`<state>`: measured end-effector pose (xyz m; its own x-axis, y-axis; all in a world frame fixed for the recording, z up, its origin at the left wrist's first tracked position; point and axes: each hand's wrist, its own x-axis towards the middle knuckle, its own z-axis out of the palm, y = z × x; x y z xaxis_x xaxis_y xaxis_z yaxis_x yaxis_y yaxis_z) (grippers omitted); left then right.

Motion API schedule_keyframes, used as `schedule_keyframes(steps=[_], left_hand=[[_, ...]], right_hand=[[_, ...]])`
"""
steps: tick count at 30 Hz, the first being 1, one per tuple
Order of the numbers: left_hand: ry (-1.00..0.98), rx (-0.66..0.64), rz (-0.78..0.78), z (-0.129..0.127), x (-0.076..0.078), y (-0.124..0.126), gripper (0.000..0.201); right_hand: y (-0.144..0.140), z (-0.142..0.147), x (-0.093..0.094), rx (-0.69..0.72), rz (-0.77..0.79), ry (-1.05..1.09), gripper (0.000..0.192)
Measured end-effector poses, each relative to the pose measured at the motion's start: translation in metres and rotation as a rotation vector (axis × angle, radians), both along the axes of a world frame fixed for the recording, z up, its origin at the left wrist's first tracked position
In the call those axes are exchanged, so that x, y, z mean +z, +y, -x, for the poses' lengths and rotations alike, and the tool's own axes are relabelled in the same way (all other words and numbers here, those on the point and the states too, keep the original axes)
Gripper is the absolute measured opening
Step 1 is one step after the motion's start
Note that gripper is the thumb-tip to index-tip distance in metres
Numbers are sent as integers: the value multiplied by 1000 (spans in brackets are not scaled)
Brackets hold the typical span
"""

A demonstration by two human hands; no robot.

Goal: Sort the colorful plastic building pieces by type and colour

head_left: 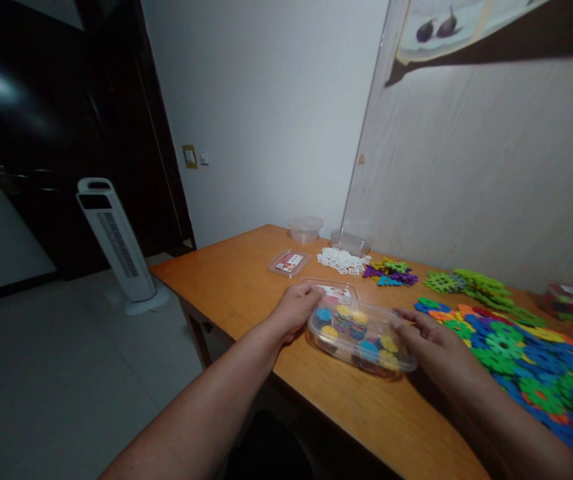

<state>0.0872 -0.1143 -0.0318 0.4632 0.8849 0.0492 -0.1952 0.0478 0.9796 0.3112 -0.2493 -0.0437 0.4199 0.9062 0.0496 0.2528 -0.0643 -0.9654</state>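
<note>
A clear plastic container point(366, 337) sits at the near edge of the wooden table, between my two hands. Inside are round pieces, some blue, some yellow point(359, 320), with several piled in stacks. My left hand point(299, 307) is closed on the container's left end, thumb toward the rim. At the opposite end, my right hand point(424, 337) grips the right rim with its thumb and fingers. Just behind the container lies a clear lid point(349, 291) with a label, partly hidden by it and my left hand. Whether anything covers the container I cannot tell.
On the table point(226, 267) are another labelled lid point(289, 263), a round tub point(305, 229), a clear tray point(350, 241) and white pieces point(344, 261). Purple, green and multicoloured snowflake pieces point(531, 360) spread rightward. A tower fan point(116, 240) stands left on the floor.
</note>
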Motion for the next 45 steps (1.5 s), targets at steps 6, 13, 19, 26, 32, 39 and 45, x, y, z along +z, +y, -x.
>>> schedule_keyframes(steps=[6,13,19,26,32,39,45], left_hand=[[-11,-9,9,1,-4,3,29],[-26,-13,17,1,-4,5,30],[-22,-29,18,2,-6,6,30],[-51,-59,32,2,-4,4,36],[-19,-17,48,3,-2,7,29],[-3,-36,35,4,-3,10,22],[-19,-83,54,2,-5,10,21]], right_hand=[[-3,-1,0,-60,48,-223,59],[-12,6,14,-24,-116,-517,63],[-14,0,10,181,-37,-538,81],[-13,-3,6,222,18,-495,77],[-11,-7,3,217,16,-512,79],[-11,-9,2,234,26,-598,83],[-9,-11,0,239,27,-613,84]])
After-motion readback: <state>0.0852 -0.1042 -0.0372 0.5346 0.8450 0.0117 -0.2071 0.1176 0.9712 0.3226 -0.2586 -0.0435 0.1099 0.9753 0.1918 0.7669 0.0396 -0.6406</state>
